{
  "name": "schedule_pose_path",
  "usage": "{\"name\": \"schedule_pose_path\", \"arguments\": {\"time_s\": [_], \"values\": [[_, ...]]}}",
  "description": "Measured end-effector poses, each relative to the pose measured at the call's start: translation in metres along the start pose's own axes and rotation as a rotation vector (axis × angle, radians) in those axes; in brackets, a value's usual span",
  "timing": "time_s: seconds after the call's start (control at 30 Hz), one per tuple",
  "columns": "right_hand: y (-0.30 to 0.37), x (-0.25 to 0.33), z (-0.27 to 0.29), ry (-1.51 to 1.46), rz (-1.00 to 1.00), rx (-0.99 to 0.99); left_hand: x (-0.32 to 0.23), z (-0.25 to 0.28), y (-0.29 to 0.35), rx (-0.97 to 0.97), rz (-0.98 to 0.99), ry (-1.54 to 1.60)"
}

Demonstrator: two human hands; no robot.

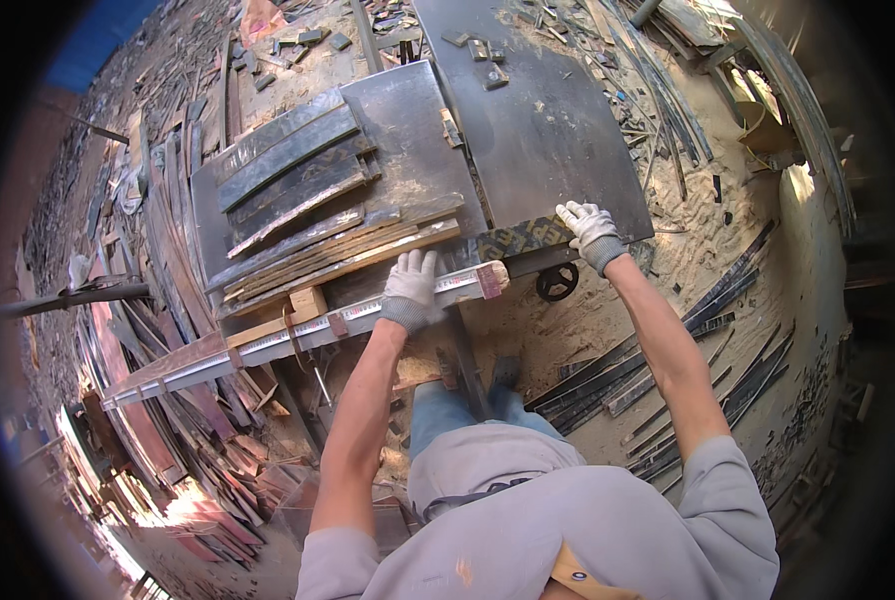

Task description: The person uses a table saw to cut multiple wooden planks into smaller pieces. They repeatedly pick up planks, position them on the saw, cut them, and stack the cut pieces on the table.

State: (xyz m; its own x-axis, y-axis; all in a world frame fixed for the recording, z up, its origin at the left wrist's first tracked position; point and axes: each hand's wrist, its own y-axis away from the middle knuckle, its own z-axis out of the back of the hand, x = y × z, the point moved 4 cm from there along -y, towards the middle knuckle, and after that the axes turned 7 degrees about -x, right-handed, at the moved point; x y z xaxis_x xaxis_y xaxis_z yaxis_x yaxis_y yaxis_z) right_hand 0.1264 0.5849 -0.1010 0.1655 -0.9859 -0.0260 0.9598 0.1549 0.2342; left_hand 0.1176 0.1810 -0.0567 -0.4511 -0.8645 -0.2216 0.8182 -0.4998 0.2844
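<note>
The work looks partway through. Beyond the measuring rail [312, 330], on the steel table [567, 150], grey-faced boards [287, 158] lie in a loose stack, with narrow wooden strips [347, 250] side by side between them and the rail. One dark patterned strip [527, 236] lies apart from these, just beyond the rail's right end, at the table's near edge; it appears to be the piece in hand. Small offcuts [494, 78] sit well beyond the rail, toward the table's far end, which suggests that some cutting is done. The stacked boards and strips may be what is left, though whether they are cut or uncut cannot be told.

The left hand [412, 290], in a pale work glove, is palm down over the rail near its right end, fingers pointing away from the body and slightly spread. It looks open and shows nothing in its grasp; whether it presses on the rail is unclear. Its forearm rises steeply toward the rail.

The right hand [591, 232], gloved alike, is to the right of the rail's end, its fingers bent over the right end of the patterned strip. The thumb's side is hidden, so a grip cannot be told from a rest. That forearm slants inward. A dark handwheel [557, 282] shows just right of the rail's end, below the table edge.
</note>
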Motion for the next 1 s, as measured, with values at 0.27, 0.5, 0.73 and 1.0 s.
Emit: {"name": "schedule_pose_path", "arguments": {"time_s": [0.27, 0.5, 0.73, 1.0], "values": [[-0.064, -0.001, 0.028, -0.097, 0.025, -0.038, 0.028, 0.033, -0.042, -0.161, -0.007, 0.045], [-0.139, -0.015, 0.056, -0.145, -0.053, -0.092, 0.064, 0.07, -0.109, -0.161, 0.015, -0.014], [-0.175, -0.018, 0.078, -0.138, -0.078, -0.148, 0.087, 0.087, -0.145, -0.216, 0.019, -0.008], [-0.052, -0.006, 0.065, -0.431, -0.211, -0.398, 0.086, 0.076, -0.143, -0.062, 0.094, 0.018]]}}
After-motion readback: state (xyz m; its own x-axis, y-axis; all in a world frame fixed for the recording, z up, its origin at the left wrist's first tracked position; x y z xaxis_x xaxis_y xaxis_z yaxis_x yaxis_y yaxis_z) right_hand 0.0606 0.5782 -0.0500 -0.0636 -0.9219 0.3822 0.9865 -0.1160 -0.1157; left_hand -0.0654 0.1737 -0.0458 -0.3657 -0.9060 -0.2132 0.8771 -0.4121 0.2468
